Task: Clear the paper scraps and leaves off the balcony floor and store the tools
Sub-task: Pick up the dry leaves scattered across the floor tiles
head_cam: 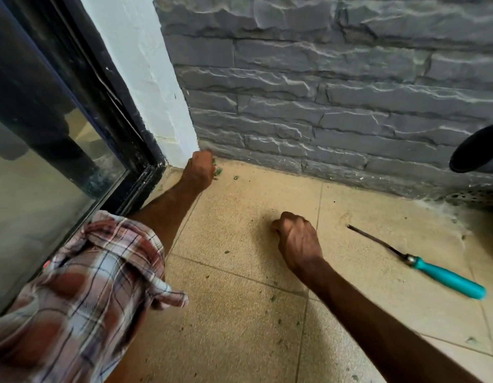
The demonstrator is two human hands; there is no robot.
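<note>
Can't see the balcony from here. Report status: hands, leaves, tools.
Left hand closed at wall corner on green leaves. Right hand fisted on floor; contents hidden. Small bits scattered on tiles. Teal-handled tool lying loose, unstored.

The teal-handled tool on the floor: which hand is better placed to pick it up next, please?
Right. The right hand rests beside the teal-handled tool; the left hand is at the far corner, closed over green leaf bits.
</note>
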